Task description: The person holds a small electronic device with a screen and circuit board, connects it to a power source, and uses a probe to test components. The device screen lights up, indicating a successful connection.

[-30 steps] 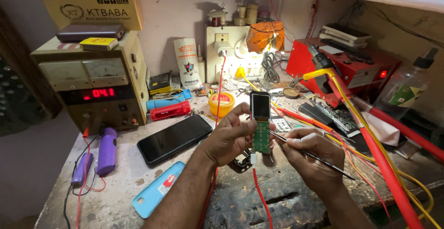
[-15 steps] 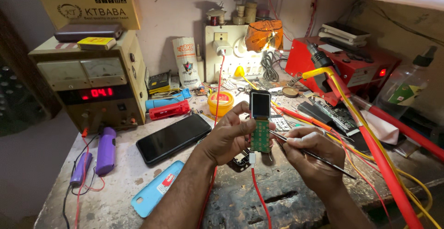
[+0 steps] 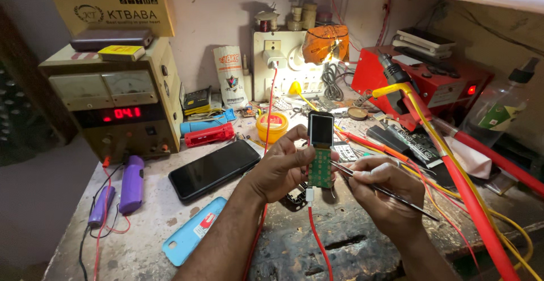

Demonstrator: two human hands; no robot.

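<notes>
Gripping a bare phone board (image 3: 322,155) upright (red cable plugged below), left hand (image 3: 281,168) fingers close; right hand (image 3: 381,189) fingers pinch tweezers (image 3: 383,190) against it.

You sit at a small electronics repair workshop. A beige bench power supply with red digits (image 3: 116,113) stands at upper left, a red soldering station (image 3: 436,82) at upper right, and loose wires, a black smartphone (image 3: 214,167) and phone parts litter the worn, stained workbench (image 3: 340,241).

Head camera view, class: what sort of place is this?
Probably a phone-repair bench: the left hand holds a bare phone circuit board, a bench power supply stands at the left, and a black smartphone lies nearby.
</notes>
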